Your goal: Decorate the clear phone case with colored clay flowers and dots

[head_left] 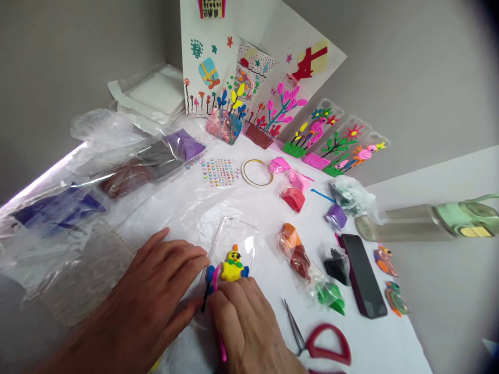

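Observation:
A clear phone case [236, 232] lies on the white table cover. On it is a yellow clay chick [233, 269] with a green bow, an orange top and blue clay beside it. Blue clay on a thin black stem [205, 298] sits at the case's left side. My left hand [156, 280] rests along that edge, fingers stretched out and holding nothing. Closed over the lower part of the case, my right hand [245, 322] grips a pink modelling tool [223, 350]. One pink end shows beside the chick. My fingers hide the case's lower part.
Scissors [329, 343] and tweezers [294, 324] lie at the lower right. Wrapped clay packs [300, 259], a phone [362, 275] and a bottle [413, 222] are on the right. Decorated cases [315, 124] lean at the back. Plastic bags [128, 176] cover the left side.

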A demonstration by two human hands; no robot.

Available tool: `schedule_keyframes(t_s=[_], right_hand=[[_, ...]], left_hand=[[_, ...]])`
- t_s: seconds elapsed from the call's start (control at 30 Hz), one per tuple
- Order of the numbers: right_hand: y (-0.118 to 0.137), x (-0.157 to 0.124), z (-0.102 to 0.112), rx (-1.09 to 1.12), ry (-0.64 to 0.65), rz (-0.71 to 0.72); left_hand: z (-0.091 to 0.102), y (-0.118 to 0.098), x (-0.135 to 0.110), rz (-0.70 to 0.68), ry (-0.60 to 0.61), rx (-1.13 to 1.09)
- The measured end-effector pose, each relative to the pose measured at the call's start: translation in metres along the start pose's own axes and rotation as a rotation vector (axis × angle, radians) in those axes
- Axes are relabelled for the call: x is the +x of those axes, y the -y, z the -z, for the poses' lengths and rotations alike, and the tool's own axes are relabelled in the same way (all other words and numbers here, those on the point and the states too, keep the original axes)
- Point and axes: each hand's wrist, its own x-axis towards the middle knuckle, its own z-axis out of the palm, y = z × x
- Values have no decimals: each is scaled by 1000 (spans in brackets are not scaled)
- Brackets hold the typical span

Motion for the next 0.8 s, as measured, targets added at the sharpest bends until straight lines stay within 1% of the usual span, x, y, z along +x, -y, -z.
schedule_keyframes(t_s=[0.1,0.27,0.4,0.57,0.67,0.8], right_hand=[[0,-1,-1,-5,-17,-9],[0,-1,-4,-8,-51,29],[0,1,-4,-11,-45,37],[2,1,-5,-34,-102,31],[4,2,-6,-12,-97,14],[3,2,-3,14,-91,20]], left_hand=[[0,0,1,6,2,0],[0,-1,2,4,-12,-20],[1,-2,3,5,-14,-5],[1,-1,0,-7,-30,-7],[1,0,-2,11,-10,-14],[0,-1,1,-7,-11,-18]])
